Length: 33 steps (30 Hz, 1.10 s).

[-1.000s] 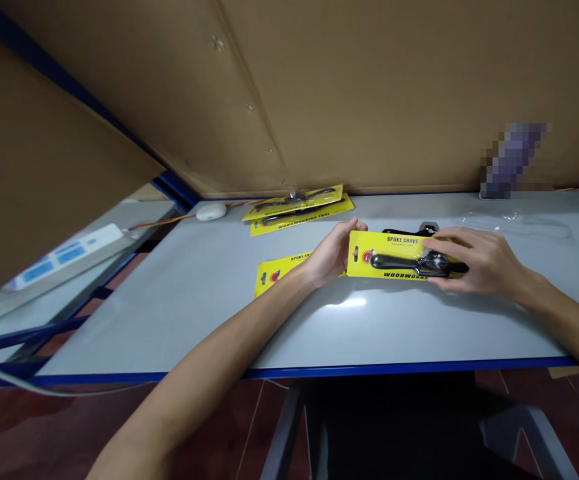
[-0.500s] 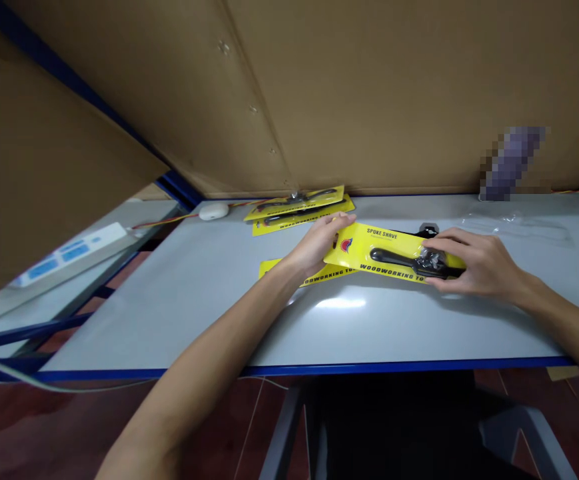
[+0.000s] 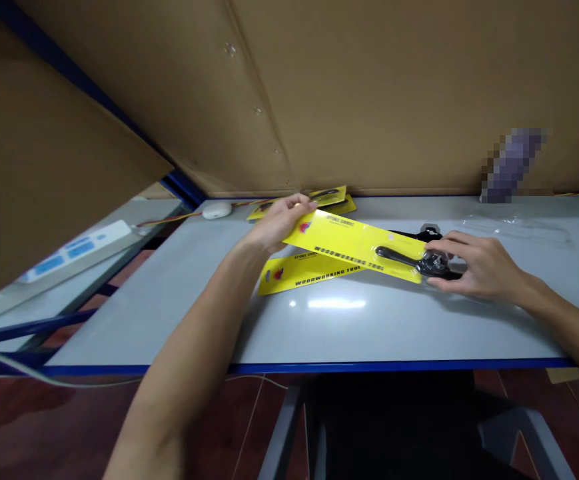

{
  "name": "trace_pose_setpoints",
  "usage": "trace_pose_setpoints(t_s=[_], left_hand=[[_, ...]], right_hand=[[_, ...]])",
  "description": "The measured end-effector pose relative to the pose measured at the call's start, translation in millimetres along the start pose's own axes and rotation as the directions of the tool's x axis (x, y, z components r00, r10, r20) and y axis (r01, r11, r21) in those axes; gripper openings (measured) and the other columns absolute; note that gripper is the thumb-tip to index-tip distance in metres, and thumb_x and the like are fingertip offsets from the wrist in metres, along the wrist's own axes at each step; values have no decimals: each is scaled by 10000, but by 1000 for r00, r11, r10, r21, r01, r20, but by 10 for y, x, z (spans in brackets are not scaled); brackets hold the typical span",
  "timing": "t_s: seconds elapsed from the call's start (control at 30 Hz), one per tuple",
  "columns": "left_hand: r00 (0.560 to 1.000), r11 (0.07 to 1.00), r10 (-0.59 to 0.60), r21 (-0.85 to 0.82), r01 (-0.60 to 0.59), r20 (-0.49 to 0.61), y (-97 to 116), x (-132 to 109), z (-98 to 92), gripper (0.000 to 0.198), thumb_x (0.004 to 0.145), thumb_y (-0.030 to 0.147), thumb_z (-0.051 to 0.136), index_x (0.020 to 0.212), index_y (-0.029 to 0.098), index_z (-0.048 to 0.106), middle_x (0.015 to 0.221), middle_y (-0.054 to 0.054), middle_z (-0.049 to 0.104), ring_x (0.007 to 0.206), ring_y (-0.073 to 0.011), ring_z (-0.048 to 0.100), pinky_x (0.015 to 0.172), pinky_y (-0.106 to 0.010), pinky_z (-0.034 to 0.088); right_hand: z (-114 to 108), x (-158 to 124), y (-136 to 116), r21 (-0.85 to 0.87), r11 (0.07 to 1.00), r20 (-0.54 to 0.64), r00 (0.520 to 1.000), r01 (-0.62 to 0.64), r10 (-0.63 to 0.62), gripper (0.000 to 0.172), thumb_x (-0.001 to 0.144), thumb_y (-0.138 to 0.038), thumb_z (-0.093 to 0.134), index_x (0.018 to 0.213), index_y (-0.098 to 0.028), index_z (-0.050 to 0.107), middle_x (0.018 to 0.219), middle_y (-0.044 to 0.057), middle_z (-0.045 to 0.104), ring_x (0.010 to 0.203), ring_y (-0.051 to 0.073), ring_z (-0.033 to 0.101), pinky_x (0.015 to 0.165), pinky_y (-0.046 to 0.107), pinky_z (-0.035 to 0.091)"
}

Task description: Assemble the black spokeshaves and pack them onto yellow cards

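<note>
Shift since half a second ago: yellow card (image 3: pixel 339 233) drawn leftward with the left hand (image 3: pixel 282 223); its right end now lies beneath the black handle, where before it reached the right fingers.
Left hand: closed on the card's left end, thumb uppermost, wrist bent over the desk (image 3: pixel 179 327).
Right hand: gripping the black spoke shave (image 3: pixel 436 263) by its middle and right part — fingers curled round, clear plastic glinting over it.
Card: tilted, left end higher in view, held above the desk; prints read SPOKE SHAVE and WOODWORKING TOOL, somewhat blurred.
Second card (image 3: pixel 289 275): flat on the desk below the held one, right part covered by it.
Black tool behind (image 3: pixel 430 232): on the desk just beyond the right fingers, partly hidden.
Rear packs (image 3: pixel 338 195): two yellow ones, overlapping, near the back panel (image 3: pixel 379 93); left hand covers part of them.
Clear plastic (image 3: pixel 519 227): right rear of the desk, outline faint.
Left edge: white oval object (image 3: pixel 216 211) on a cord — power strip (image 3: pixel 82 248) farther left.
</note>
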<state>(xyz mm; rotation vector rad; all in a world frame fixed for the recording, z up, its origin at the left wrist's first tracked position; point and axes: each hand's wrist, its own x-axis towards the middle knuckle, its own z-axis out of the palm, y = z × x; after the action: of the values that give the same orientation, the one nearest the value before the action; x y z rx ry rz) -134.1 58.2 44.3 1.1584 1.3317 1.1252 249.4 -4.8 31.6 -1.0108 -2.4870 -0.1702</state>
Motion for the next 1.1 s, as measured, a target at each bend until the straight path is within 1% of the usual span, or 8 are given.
trace_pose_setpoints(t_s=[0.13,0.27,0.43,0.53,0.67,0.77,0.97,1.1], left_hand=[[972,980,126,177,-91,-199,-65,96,-410,382,682,342,804,765,232,448,639,41,612,512,-127,592,443,-194,413],[965,835,215,541,-102,-150,-179,161,-589,238,743,384,693,779,221,524,681,13,609,601,-158,589,517,-231,416],[866,326,488,943,-71,-104,-251,95,-342,229,851,405,589,883,190,663,962,-112,700,959,-307,657,819,-396,512],[829,178,555,964,-196,66,-276,-27,-2,321,948,414,478,983,180,695,1110,-149,697,1098,-330,632,880,-410,498],[864,141,394,909,-392,312,-325,-173,409,386,997,426,424,1041,171,710,1047,-127,732,992,-294,668,764,-357,482],[910,168,271,915,-367,315,-335,-218,533,428,1024,438,378,1053,175,716,956,-111,759,887,-284,691,680,-338,441],[929,184,288,939,-291,231,-241,-177,389,486,1028,474,338,1020,182,727,904,-108,777,819,-282,703,658,-335,419],[950,167,301,976,-136,81,-235,-87,170,468,1015,478,356,1060,199,730,941,-119,782,894,-313,714,696,-347,451]], right_hand=[[30,-29,57,-36,999,54,999,5,-3,414,851,-474,698,1207,-264,719,1085,62,766,810,226,720,617,328,503],[73,-44,80,-45,999,115,993,16,-11,407,863,-477,668,1216,-281,718,1130,64,766,851,253,732,627,361,516],[90,-41,79,-42,998,102,994,42,-37,392,887,-483,650,1215,-278,717,1139,67,771,856,254,742,620,370,527],[92,-33,58,-12,997,87,993,79,-78,392,898,-479,654,1221,-267,719,1131,70,776,883,258,749,650,380,555],[92,-33,35,24,995,69,992,102,-103,385,914,-449,668,1258,-285,725,1210,78,768,995,282,752,762,418,597],[77,-42,45,22,995,54,993,99,-100,393,909,-430,688,1277,-300,731,1278,83,752,1053,313,746,813,459,602],[-38,-37,164,-5,997,14,996,83,-83,400,895,-448,710,1269,-308,736,1239,67,771,1042,311,750,852,471,596],[-172,3,290,-123,990,-101,993,-65,53,421,930,-505,633,1247,-244,726,1190,92,785,1014,297,749,849,427,582]])
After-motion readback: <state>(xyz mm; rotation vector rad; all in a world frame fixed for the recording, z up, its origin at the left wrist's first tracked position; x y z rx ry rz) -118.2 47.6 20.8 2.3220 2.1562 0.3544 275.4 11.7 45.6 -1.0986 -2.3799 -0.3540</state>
